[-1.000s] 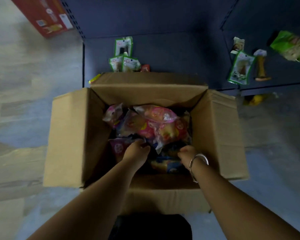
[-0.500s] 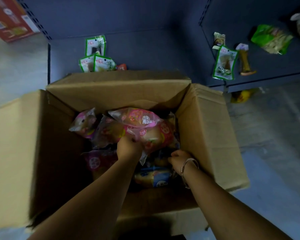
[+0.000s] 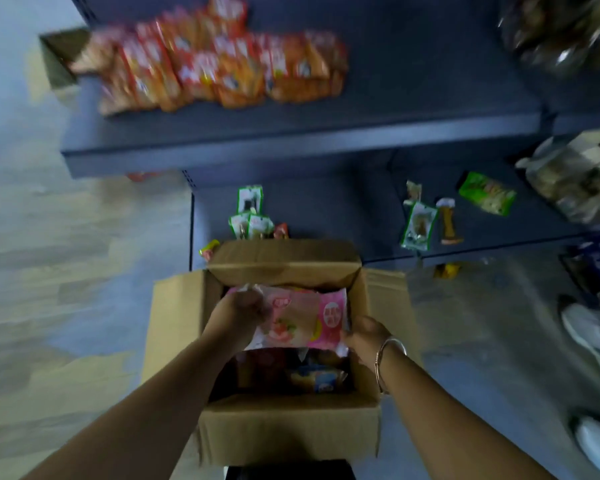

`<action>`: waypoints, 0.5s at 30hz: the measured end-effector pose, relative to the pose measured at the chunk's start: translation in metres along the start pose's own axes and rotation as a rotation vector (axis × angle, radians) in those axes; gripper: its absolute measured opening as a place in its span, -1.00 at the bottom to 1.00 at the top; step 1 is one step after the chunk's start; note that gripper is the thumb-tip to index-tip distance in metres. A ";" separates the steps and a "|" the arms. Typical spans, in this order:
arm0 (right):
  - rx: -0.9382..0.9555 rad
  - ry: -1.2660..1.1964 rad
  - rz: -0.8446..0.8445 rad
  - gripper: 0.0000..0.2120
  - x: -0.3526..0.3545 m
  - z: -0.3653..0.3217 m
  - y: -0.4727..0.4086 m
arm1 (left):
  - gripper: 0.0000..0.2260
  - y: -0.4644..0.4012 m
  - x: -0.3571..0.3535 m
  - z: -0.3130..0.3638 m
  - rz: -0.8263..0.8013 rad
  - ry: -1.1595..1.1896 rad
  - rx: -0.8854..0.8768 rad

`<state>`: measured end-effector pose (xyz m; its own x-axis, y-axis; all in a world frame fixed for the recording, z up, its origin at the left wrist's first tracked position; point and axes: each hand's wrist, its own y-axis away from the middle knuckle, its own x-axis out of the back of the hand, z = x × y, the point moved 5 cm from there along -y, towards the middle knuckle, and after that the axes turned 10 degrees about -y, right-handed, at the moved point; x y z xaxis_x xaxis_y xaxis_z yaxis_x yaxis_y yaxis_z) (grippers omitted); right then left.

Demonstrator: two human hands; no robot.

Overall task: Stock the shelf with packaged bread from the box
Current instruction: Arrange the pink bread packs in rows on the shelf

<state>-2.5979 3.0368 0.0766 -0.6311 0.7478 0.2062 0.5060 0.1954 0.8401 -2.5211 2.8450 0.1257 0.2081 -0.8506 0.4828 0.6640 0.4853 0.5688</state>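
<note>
While the open brown cardboard box (image 3: 291, 424) sits on the floor right against the foot of the dark grey metal shelf (image 3: 291, 147), both hands hold a bunch of pink plastic-wrapped bread packets (image 3: 302, 320) just above the box's mouth, which looks like the lift-out step of stocking. The left hand (image 3: 243, 311) grips the bunch at its left end with its fingers curled round the wrapper, and the right hand (image 3: 362, 336), a thin metal bangle (image 3: 387, 355) on its wrist, pinches the lower right corner; taking the slack, slippery wrappers at both ends probably keeps several packets together as one load. More packets, among them a blue and yellow one (image 3: 317, 379), lie lower in the box, so plenty is left to move. The box flaps are folded outward, likely to keep the opening free for reaching in. On the upper shelf board a blurred row of orange and red snack packs (image 3: 215, 64) fills the left part, leaving bare board to the right where the bread could go, though which spot is meant I cannot tell
</note>
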 end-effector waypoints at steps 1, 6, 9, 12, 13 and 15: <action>0.019 0.027 -0.030 -0.78 0.004 -0.020 0.020 | -0.69 0.016 0.019 0.023 -0.005 0.054 0.003; 0.041 -0.046 -0.130 -0.77 0.029 -0.111 0.126 | -0.66 0.075 0.112 0.112 0.010 0.128 -0.009; 0.122 -0.071 -0.115 -0.76 0.047 -0.165 0.181 | -0.62 0.112 0.167 0.166 0.073 0.100 -0.037; 0.284 -0.043 -0.103 -0.75 0.062 -0.227 0.236 | -0.72 0.152 0.212 0.220 0.114 0.109 -0.101; 0.346 -0.037 -0.091 -0.76 0.067 -0.247 0.254 | -0.72 0.164 0.229 0.234 0.171 0.128 -0.141; 0.471 -0.028 -0.047 -0.75 0.074 -0.287 0.288 | -0.66 0.186 0.260 0.256 0.271 0.223 -0.179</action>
<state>-2.6674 2.9666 0.4778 -0.6469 0.7467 0.1547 0.6931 0.4911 0.5278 -2.5268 2.7659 0.5274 0.5312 -0.7289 0.4319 0.6739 0.6724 0.3061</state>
